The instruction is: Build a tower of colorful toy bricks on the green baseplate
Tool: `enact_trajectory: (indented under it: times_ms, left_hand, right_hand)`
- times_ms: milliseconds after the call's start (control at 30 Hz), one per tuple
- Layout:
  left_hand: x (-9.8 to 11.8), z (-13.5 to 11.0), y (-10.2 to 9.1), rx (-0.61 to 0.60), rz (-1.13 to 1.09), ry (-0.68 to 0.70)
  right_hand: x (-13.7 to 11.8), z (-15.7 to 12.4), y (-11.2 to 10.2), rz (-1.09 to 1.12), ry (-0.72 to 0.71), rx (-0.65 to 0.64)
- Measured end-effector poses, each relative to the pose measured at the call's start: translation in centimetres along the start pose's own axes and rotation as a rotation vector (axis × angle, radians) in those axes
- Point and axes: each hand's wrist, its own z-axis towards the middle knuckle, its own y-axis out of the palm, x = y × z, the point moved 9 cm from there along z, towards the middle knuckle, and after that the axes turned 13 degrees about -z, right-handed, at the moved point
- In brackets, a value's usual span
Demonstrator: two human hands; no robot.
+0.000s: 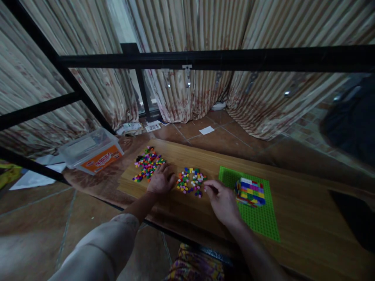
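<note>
My left hand [162, 180] lies palm down at the right edge of a large pile of small coloured bricks [148, 164], its fingers spread and partly over the bricks. My right hand [223, 201] is closed in a pinch beside a smaller, spread-out group of bricks [191, 180]. Whatever sits between thumb and forefinger is too small to make out. To the right of that hand, a green baseplate [263, 222] bears a block-shaped build of multicoloured bricks [252, 191], with a white row along its far edge.
Everything stands on a long wooden board [295, 210]. A clear plastic box [92, 150] with an orange label is at the far left. A dark flat object [353, 218] lies at the right end. Beyond are a black metal bar [211, 59] with hooks and striped curtains [187, 27].
</note>
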Motion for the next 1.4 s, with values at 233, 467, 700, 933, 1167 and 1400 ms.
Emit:
enact_trajectory:
  times_ms: [233,467,700,933,1167,1400]
  left_hand:
    - [-0.3,-0.1,0.3,-0.017,0.011,-0.022]
    - [-0.2,-0.2,0.3,-0.039,0.019,-0.036]
    - [0.0,-0.2,0.2,-0.025,0.026,-0.03]
    - [0.1,0.0,0.1,-0.014,0.015,-0.015]
    - [-0.2,0.0,0.0,-0.001,0.014,0.018]
    - [-0.3,0.1,0.0,-0.005,0.058,0.02]
  right_hand:
    - [-2.2,6.7,5.4,-0.381,-0.165,-0.085]
    - [-2.9,9.6,10.1,-0.457,-0.259,-0.231]
    - [-3.6,9.1,8.6,-0.409,-0.244,-0.197]
    - [-2.6,3.8,3.7,0.168,-0.031,-0.033]
    - [1.4,-4.5,2.5,0.564,0.222,-0.059]
    - [6.1,-7.9,-4.8,0.254,0.2,0.148]
